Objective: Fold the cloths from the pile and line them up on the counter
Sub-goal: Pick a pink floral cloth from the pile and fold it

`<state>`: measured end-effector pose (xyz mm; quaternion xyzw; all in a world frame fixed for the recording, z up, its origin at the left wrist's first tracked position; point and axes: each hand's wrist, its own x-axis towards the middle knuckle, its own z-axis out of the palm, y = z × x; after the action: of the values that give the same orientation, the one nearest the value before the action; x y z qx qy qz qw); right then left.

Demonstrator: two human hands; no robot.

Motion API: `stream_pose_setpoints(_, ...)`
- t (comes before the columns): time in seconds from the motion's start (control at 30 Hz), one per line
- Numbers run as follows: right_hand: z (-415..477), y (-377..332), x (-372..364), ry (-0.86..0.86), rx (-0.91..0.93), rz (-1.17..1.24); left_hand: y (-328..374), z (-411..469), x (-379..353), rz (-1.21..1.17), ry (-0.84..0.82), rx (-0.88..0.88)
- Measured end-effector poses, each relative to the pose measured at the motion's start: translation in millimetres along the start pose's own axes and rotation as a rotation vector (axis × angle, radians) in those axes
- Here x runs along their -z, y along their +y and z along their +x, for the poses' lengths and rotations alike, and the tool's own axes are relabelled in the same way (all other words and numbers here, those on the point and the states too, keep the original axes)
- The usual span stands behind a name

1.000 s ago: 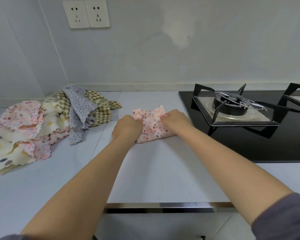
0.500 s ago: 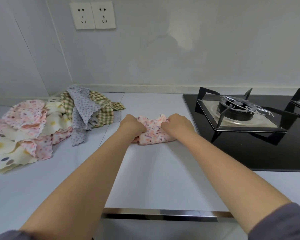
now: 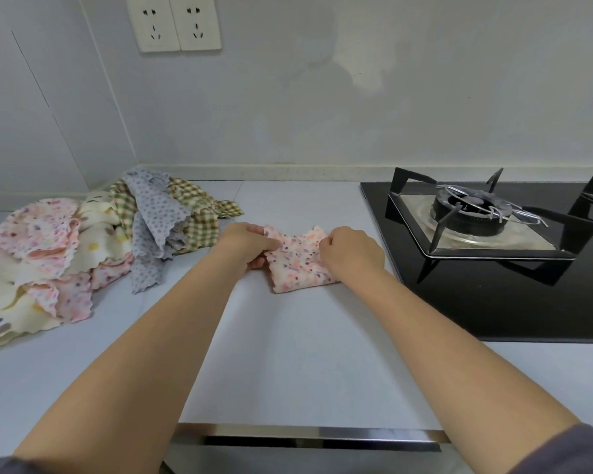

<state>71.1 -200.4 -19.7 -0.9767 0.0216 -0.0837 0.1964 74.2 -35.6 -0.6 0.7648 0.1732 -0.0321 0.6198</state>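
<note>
Both your hands pinch the floral cloth (image 3: 297,261), just left of the hob (image 3: 493,268).
Left hand (image 3: 245,242) and right hand (image 3: 351,254) hold its top corners; it looks light and floppy, so keep to the edges.

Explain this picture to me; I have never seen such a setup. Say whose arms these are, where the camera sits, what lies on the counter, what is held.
No machine here: a person wears one wide-angle camera on the head, so you look forward and down along their own bare arms. The left hand and the right hand each pinch an edge of a small pink flowered cloth, partly folded, lying on the pale counter. Left of it sits a loose pile of unfolded cloths. On the right is a black gas hob; two wall sockets are on the wall above.
</note>
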Motion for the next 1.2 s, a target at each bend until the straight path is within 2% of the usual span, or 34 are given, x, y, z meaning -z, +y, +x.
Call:
stream_pose_setpoints(0.13, -3, -1, 3, -0.014, -0.009, -0.011, 5, 2, 6, 0.110, 0.015, 0.049)
stream_pose_setpoints(0.17, -4, -1, 4, -0.017, -0.009, -0.013, 5, 3, 6, 0.219, 0.074, -0.016)
stream_pose_setpoints(0.23, -5, -1, 5, -0.019, -0.011, -0.015, 2, 1, 6, 0.524, 0.250, -0.266)
stream_pose_setpoints(0.27, -5, -1, 6, -0.020, -0.012, -0.014, 0, -3, 3, 0.663, 0.306, -0.393)
stream_pose_setpoints(0.3, -5, -2, 6, -0.022, -0.011, -0.014, -3, -9, 0, 0.758, 0.294, -0.487)
stream_pose_setpoints(0.37, -5, -2, 7, -0.027, -0.007, -0.012, -9, -18, -10, 0.870, 0.106, -0.562)
stream_pose_setpoints(0.47, -4, 0, 10, -0.047, -0.003, 0.021, -26, -20, -21, 1.142, -0.165, -0.552)
stream_pose_setpoints(0.57, -4, 5, 13, -0.070, -0.004, 0.064, -26, -15, -22, 1.266, -0.232, -0.475)
stream_pose_setpoints(0.73, -7, 7, 19, -0.109, 0.008, -0.021, 12, -19, -23, 1.373, -0.127, -0.476)
stream_pose_setpoints(0.87, -8, 9, 21, -0.112, 0.020, -0.137, 31, -25, -11, 1.308, -0.372, -0.177)
stream_pose_setpoints(0.93, -7, 11, 20, -0.113, 0.079, -0.142, 30, -21, -6, 1.228, -0.337, -0.141)
stream_pose_setpoints(1.03, -6, 11, 17, -0.140, 0.224, -0.028, 16, -6, -6, 0.958, -0.174, -0.252)
stream_pose_setpoints(1.1, -6, 12, 14, -0.170, 0.304, 0.076, 7, -1, -8, 0.791, -0.246, -0.318)
stream_pose_setpoints(1.2, -5, 12, 11, -0.168, 0.365, 0.109, 5, 4, -6, 0.929, -0.408, -0.493)
